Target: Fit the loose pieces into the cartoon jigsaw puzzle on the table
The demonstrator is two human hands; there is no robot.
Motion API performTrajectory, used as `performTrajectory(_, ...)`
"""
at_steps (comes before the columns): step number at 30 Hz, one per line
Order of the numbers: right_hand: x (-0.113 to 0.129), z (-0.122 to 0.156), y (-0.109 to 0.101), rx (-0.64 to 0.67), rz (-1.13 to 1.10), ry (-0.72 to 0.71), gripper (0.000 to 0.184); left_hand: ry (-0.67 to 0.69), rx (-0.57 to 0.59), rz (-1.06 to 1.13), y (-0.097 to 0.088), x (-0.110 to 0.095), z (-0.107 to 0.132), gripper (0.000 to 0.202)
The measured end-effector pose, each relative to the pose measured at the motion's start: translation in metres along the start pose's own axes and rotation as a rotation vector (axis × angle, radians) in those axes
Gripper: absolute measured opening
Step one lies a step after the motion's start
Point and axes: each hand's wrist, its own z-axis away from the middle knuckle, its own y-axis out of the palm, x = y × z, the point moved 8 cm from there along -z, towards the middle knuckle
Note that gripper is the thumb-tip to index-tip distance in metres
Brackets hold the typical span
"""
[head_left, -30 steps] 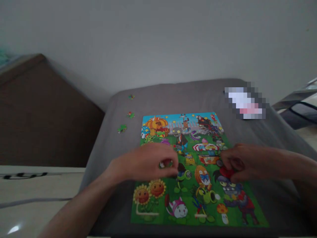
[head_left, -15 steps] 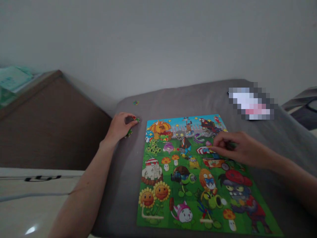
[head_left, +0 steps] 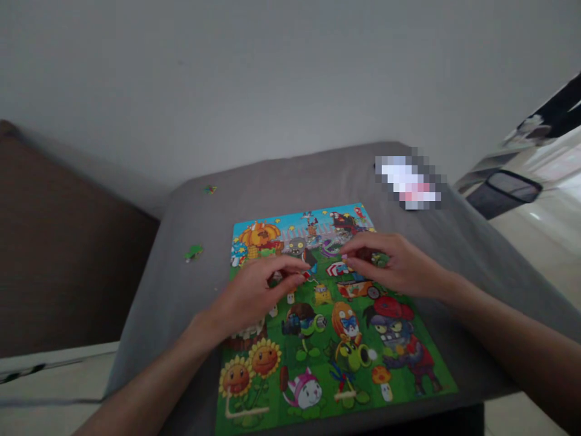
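My left hand [head_left: 256,290] reaches over the middle of a colourful jigsaw puzzle [head_left: 333,393]. Its thumb and forefinger pinch a small puzzle piece [head_left: 305,276] with red on it, low over the picture near the grey zombie figure. To the right of it, my right hand [head_left: 394,266] hovers over the puzzle's upper right, beside the printed ice-cream cart. Its fingers are curved, and a small gap shows between forefinger and thumb. The puzzle lies flat and its picture is mostly put together; my hands cover parts of it.
Two loose pieces lie left of the puzzle on the grey cloth surface [head_left: 167,303]: a green piece [head_left: 193,252] and a multicoloured piece [head_left: 209,189] farther back. A blurred-out phone-like object [head_left: 406,181] lies at the back right. A brown wooden panel [head_left: 68,254] stands at the left.
My left hand has moved from the loose pieces at the left onto the puzzle, bringing a piece along. My right hand stays near the cart. The view has turned right.
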Motion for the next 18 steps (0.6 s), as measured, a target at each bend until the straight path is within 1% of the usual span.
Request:
performTrajectory(2, 0.001, -0.001, 0.008, 0.044, -0.106, 0.029, 0.027, -0.064, -0.052, 0.131, 0.01, -0.001, 0.0, 0.015)
performTrajectory(4, 0.004, 0.0, 0.019, 0.111, -0.223, 0.042, 0.032, -0.072, -0.073, 0.185, 0.02, -0.006, 0.0, 0.014)
performTrajectory(6, 0.009, 0.002, 0.031, 0.191, -0.285, 0.037, 0.028, -0.063, -0.086, 0.195, 0.027, -0.012, 0.001, 0.018)
performTrajectory(8, 0.014, 0.004, 0.039, 0.241, -0.287, 0.021, 0.021, -0.073, -0.1, 0.218, 0.03, -0.013, 0.001, 0.02)
performTrajectory(10, 0.017, 0.005, 0.041, 0.237, -0.27, 0.008, 0.021, -0.094, -0.121, 0.246, 0.031, -0.01, 0.001, 0.022)
performTrajectory(13, 0.018, 0.004, 0.041, 0.204, -0.285, 0.025, 0.021, -0.114, -0.148, 0.244, 0.03, -0.005, 0.001, 0.024)
performTrajectory(16, 0.017, 0.002, 0.038, 0.197, -0.294, 0.036, 0.019, -0.131, -0.137, 0.226, 0.031, -0.003, 0.0, 0.025)
performTrajectory(18, 0.017, 0.001, 0.032, 0.182, -0.24, 0.027, 0.02, -0.122, -0.128, 0.193, 0.026, -0.004, 0.001, 0.028)
